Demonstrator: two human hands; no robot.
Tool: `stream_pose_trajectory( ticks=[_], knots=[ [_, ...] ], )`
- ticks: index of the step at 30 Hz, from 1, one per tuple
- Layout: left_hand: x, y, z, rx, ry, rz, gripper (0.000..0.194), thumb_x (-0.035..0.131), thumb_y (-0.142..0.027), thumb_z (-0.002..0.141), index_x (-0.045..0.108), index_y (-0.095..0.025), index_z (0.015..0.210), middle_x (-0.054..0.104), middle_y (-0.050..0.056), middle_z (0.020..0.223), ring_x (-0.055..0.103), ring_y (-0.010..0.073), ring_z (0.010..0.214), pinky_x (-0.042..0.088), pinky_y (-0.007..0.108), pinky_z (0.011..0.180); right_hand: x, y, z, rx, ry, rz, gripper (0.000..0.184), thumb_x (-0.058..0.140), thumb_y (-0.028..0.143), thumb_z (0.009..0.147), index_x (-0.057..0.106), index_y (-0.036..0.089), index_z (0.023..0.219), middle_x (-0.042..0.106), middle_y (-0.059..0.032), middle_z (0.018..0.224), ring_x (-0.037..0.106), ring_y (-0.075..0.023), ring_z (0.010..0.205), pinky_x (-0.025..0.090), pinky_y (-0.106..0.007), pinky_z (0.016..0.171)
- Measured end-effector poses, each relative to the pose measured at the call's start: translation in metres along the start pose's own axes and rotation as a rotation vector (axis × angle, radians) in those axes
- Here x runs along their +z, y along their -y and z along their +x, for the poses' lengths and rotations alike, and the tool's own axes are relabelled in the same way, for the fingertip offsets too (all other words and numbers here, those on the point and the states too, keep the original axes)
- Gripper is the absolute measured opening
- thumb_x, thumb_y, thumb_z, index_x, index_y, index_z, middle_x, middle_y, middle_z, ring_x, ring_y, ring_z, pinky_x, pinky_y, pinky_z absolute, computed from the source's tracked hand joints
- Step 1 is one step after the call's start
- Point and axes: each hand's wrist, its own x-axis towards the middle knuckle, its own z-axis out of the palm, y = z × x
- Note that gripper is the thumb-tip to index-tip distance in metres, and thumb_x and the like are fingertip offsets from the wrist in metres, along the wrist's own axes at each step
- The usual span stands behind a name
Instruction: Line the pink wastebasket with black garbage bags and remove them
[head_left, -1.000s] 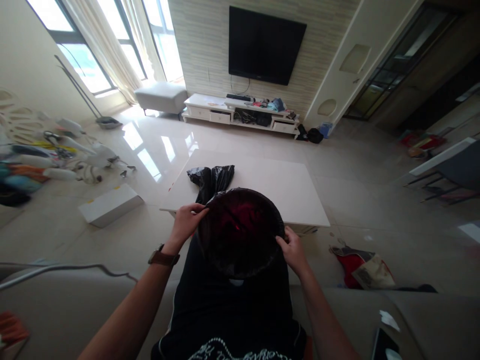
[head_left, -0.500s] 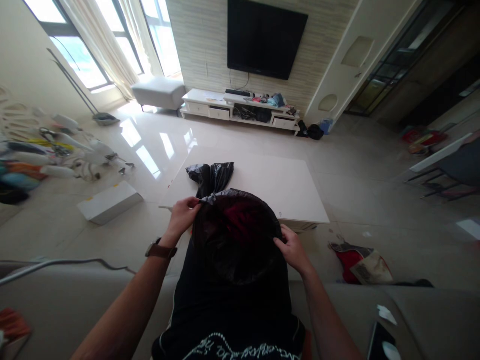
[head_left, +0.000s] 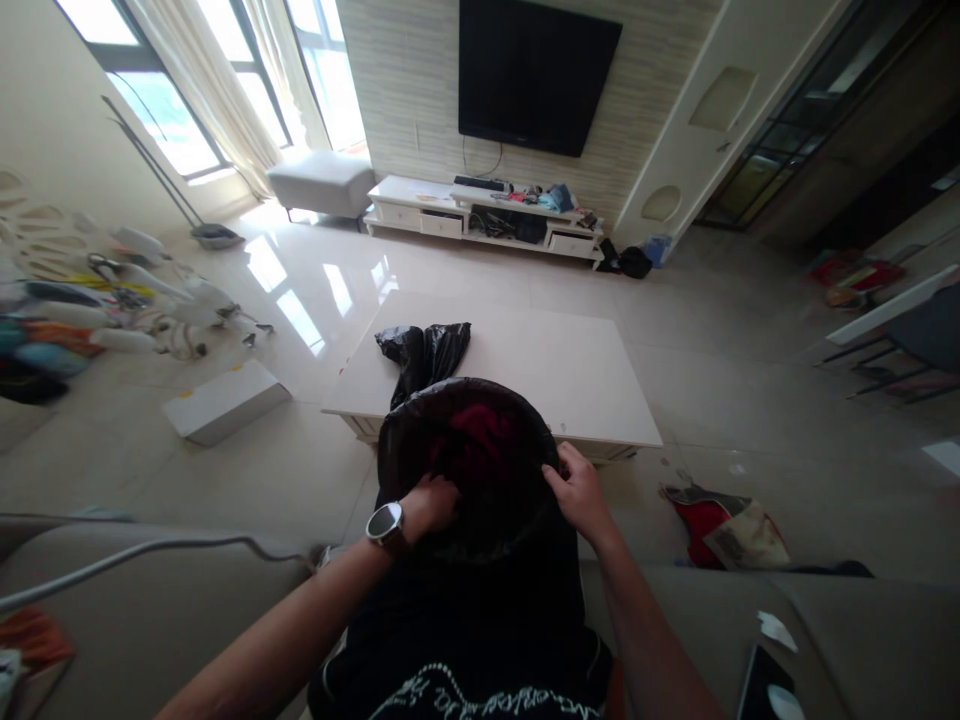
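A round bin, its inside dark red at the bottom, stands upright at my lap with a black bin liner (head_left: pixel 499 515) spread inside it and over its rim. My left hand (head_left: pixel 433 503) reaches over the near left rim into the lined opening; its fingertips are lost in the dark. My right hand (head_left: pixel 576 490) pinches the liner at the right rim, thumb on the inner side. Another stretch of black plastic bag (head_left: pixel 442 352) lies bunched on the white table (head_left: pixel 555 365), just beyond the bin's far left rim.
A white box (head_left: pixel 229 405) lies on the floor left of the table. To the right, a red and beige bag (head_left: pixel 724 525) rests on the floor by the sofa (head_left: pixel 847 630). A grey cable (head_left: pixel 172 545) crosses the sofa at left. Beyond the table stands a TV cabinet (head_left: pixel 420 215).
My left hand has let go of the liner at the far left rim and moved down and right into the bin's opening. My right hand stays at the right rim.
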Motion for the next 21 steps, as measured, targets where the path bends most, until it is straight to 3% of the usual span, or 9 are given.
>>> stream_pose_trajectory(
  ticks=[2,4,6,9,13,15,17,19,21],
  knots=[
    [0.007,-0.001,0.007,-0.063,0.073,0.018,0.025,0.062,-0.018,0.092,0.083,-0.019,0.107,0.08,0.016,0.118,0.073,0.0338,0.117,0.052,0.051,0.109,0.001,0.005,-0.001,-0.008,0.023,-0.008,0.026,0.057,0.036,0.091,0.047,0.023,0.071,0.049,0.0007,0.079,0.048,-0.0164,0.073,0.035,-0.03,0.067],
    [0.004,-0.002,0.008,-0.021,-0.004,0.004,0.028,0.061,-0.019,0.094,0.082,-0.018,0.112,0.079,0.016,0.121,0.072,0.0335,0.118,0.051,0.05,0.11,0.001,0.005,-0.001,-0.007,0.022,-0.019,0.027,0.057,0.036,0.091,0.046,0.023,0.071,0.048,0.0012,0.078,0.047,-0.0158,0.072,0.034,-0.03,0.067],
    [-0.007,-0.006,0.003,0.05,-0.145,-0.04,0.028,0.059,-0.02,0.096,0.079,-0.019,0.115,0.078,0.015,0.123,0.072,0.0318,0.118,0.051,0.048,0.11,0.003,-0.001,-0.001,0.009,-0.015,-0.018,0.028,0.057,0.038,0.09,0.046,0.023,0.07,0.048,0.0015,0.077,0.048,-0.0157,0.071,0.034,-0.029,0.067],
    [-0.024,-0.01,-0.013,0.143,-0.388,-0.187,0.022,0.056,-0.021,0.1,0.076,-0.02,0.11,0.077,0.01,0.109,0.073,0.0257,0.104,0.054,0.039,0.098,0.004,-0.024,0.002,0.088,-0.109,0.005,0.03,0.06,0.045,0.088,0.051,0.023,0.069,0.052,0.0011,0.073,0.048,-0.0166,0.07,0.036,-0.03,0.067],
    [-0.023,0.006,-0.035,0.117,-0.867,-0.39,0.02,0.05,-0.024,0.106,0.07,-0.022,0.109,0.073,0.006,0.101,0.07,0.0204,0.097,0.055,0.033,0.091,0.003,-0.067,0.016,0.341,-0.218,0.189,0.035,0.069,0.056,0.079,0.066,0.02,0.078,0.066,-0.0029,0.073,0.058,-0.0209,0.072,0.046,-0.031,0.067],
    [-0.004,0.027,-0.037,0.002,-1.047,-0.464,0.02,0.05,-0.029,0.106,0.067,-0.021,0.111,0.07,0.006,0.101,0.069,0.0205,0.095,0.057,0.034,0.09,0.001,-0.086,0.03,0.451,-0.283,0.351,0.038,0.075,0.057,0.073,0.067,0.02,0.079,0.069,-0.0034,0.072,0.062,-0.0223,0.072,0.05,-0.031,0.065],
    [0.028,0.052,-0.034,-0.167,-1.057,-0.522,0.023,0.05,-0.033,0.104,0.065,-0.02,0.116,0.069,0.009,0.108,0.069,0.0226,0.098,0.059,0.037,0.092,0.001,-0.101,0.05,0.519,-0.374,0.513,0.037,0.08,0.054,0.068,0.066,0.021,0.078,0.069,-0.0025,0.07,0.063,-0.0218,0.071,0.054,-0.031,0.061],
    [0.071,0.072,-0.028,-0.337,-0.895,-0.501,0.034,0.051,-0.033,0.1,0.063,-0.018,0.128,0.068,0.014,0.122,0.068,0.0282,0.114,0.057,0.045,0.103,0.004,-0.11,0.075,0.55,-0.449,0.619,0.035,0.081,0.048,0.065,0.065,0.02,0.078,0.069,-0.0014,0.071,0.064,-0.0206,0.071,0.058,-0.031,0.058],
    [0.118,0.083,-0.024,-0.506,-0.655,-0.408,0.049,0.051,-0.032,0.097,0.06,-0.016,0.143,0.065,0.02,0.135,0.062,0.0357,0.132,0.048,0.057,0.115,0.011,-0.117,0.103,0.557,-0.49,0.655,0.031,0.078,0.044,0.065,0.064,0.02,0.079,0.069,-0.0003,0.073,0.065,-0.0193,0.071,0.061,-0.031,0.057]
  ],
)
